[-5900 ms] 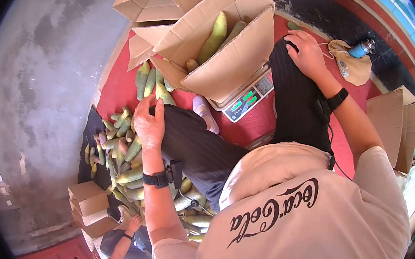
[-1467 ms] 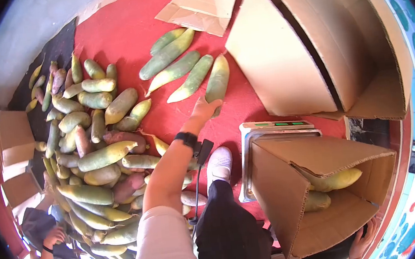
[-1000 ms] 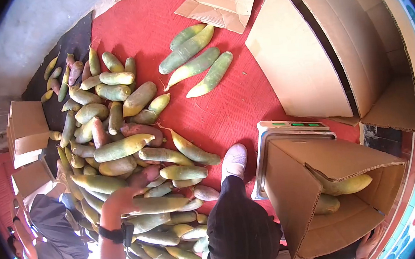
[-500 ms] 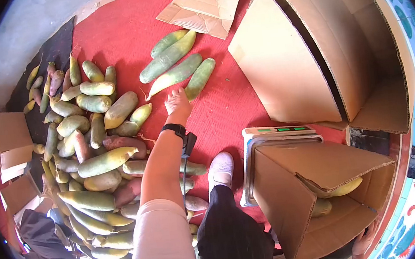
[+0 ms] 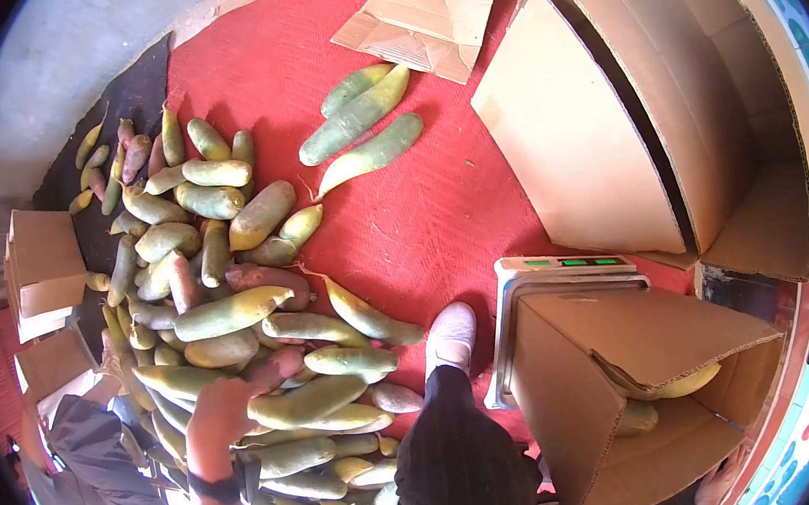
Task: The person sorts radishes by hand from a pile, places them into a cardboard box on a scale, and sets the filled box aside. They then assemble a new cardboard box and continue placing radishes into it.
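Observation:
My left hand (image 5: pixel 223 411), with a dark watch on the wrist, is over the large radish pile at lower left. Its fingers close round the near end of a green radish (image 5: pixel 310 401), though they look slightly blurred. My right hand (image 5: pixel 724 483) shows only partly at the lower right edge, against the open cardboard box (image 5: pixel 554 384); its fingers are mostly hidden. That box rests on a scale (image 5: pixel 503 340) and has radishes (image 5: pixel 685 383) inside. Three larger green radishes (image 5: pixel 357 113) lie apart on the red mat (image 5: pixel 457 189).
A larger open box (image 5: pixel 578 129) stands at upper right, and flattened cardboard (image 5: pixel 426 17) lies at the top. Small boxes (image 5: pixel 47 258) are at the left. Another person in grey clothing (image 5: pixel 94 467) is at lower left. My shoe (image 5: pixel 451 336) is beside the scale.
My left hand has moved from the separate radishes down and left to the pile. One of the four separate radishes is gone from its place. The view has shifted slightly.

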Tool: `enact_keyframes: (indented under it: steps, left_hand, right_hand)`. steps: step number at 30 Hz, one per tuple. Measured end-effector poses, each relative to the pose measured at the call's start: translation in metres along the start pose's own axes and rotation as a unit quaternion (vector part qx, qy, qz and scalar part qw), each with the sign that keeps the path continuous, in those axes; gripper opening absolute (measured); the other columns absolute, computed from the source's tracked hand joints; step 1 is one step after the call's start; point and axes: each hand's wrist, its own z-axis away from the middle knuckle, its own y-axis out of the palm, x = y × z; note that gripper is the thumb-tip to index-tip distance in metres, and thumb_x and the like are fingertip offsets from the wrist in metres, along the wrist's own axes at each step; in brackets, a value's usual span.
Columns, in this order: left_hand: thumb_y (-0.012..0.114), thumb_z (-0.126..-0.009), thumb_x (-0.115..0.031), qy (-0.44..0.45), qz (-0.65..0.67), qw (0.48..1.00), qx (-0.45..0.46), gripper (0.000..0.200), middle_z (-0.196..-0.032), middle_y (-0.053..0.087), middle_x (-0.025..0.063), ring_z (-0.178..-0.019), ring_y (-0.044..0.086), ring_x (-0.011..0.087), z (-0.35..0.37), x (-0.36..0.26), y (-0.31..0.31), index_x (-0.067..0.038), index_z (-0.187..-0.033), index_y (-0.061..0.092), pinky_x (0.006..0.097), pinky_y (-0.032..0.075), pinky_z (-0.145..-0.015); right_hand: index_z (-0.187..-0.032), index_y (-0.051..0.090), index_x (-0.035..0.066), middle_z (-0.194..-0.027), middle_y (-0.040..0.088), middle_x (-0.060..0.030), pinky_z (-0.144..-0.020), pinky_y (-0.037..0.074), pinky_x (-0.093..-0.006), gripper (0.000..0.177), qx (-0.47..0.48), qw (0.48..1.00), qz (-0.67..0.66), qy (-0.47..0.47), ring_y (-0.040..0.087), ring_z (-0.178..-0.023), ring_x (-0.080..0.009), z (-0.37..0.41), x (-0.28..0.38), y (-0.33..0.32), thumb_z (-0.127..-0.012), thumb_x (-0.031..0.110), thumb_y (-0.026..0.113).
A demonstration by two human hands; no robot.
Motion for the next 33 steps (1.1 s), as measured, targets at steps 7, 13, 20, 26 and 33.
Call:
enact_keyframes:
  steps: [7, 13, 20, 26, 33]
  left_hand:
    - [0.070, -0.070, -0.018, 0.172, 0.107, 0.884, -0.421, 0.052, -0.107, 0.061, 0.0163, -0.100, 0.056, 0.0344, -0.102, -0.031, -0.032, -0.006, -0.118, 0.056, 0.0425, 0.044, -0.088]
    - [0.072, -0.073, -0.024, 0.017, 0.157, 0.911, -0.381, 0.072, -0.132, 0.047, 0.0180, -0.121, 0.046, 0.0340, -0.307, -0.032, -0.075, -0.003, -0.134, 0.039, 0.0409, 0.040, -0.101]
    - [0.074, -0.074, -0.032, -0.116, 0.144, 0.954, -0.236, 0.064, -0.122, 0.056, 0.0171, -0.109, 0.059, 0.0293, -0.363, -0.052, -0.077, -0.012, -0.128, 0.046, 0.0406, 0.048, -0.091]
    - [0.068, -0.078, -0.039, -0.059, 0.125, 0.925, -0.354, 0.046, -0.110, 0.062, 0.0196, -0.101, 0.062, 0.0312, -0.333, -0.073, -0.051, -0.005, -0.107, 0.055, 0.0425, 0.049, -0.085]
    - [0.061, -0.082, -0.030, 0.074, 0.242, 0.921, -0.295, 0.029, -0.088, 0.062, 0.0252, -0.083, 0.060, 0.0427, -0.180, -0.039, -0.039, -0.001, -0.088, 0.059, 0.0495, 0.048, -0.071]
  right_hand:
    - [-0.132, 0.041, -0.003, -0.132, 0.045, -0.0232, -0.107, 0.026, -0.0448, 0.056, 0.012, 1.000, -0.003, -0.029, 0.038, -0.124, -0.0408, -0.004, -0.041, 0.021, -0.093, 0.038, 0.042]
    - [-0.132, 0.042, -0.003, -0.134, 0.043, -0.0233, -0.109, 0.024, -0.0444, 0.054, -0.010, 1.000, -0.013, 0.005, 0.036, -0.127, -0.0402, 0.002, -0.035, 0.020, -0.094, 0.035, 0.041]
    - [-0.134, 0.039, -0.003, -0.141, 0.038, -0.0218, -0.112, 0.021, -0.0432, 0.056, 0.008, 0.998, 0.018, 0.058, 0.030, -0.134, -0.0388, 0.007, -0.039, 0.023, -0.094, 0.035, 0.042]
    - [-0.133, 0.041, -0.002, -0.135, 0.043, -0.0223, -0.108, 0.025, -0.0445, 0.059, -0.006, 1.000, 0.010, -0.001, 0.035, -0.129, -0.0394, 0.000, -0.040, 0.025, -0.093, 0.042, 0.041]
    - [-0.130, 0.045, -0.002, -0.130, 0.047, -0.0231, -0.106, 0.028, -0.0452, 0.059, -0.005, 0.997, -0.077, -0.009, 0.039, -0.125, -0.0403, -0.020, -0.001, 0.025, -0.093, 0.044, 0.040]
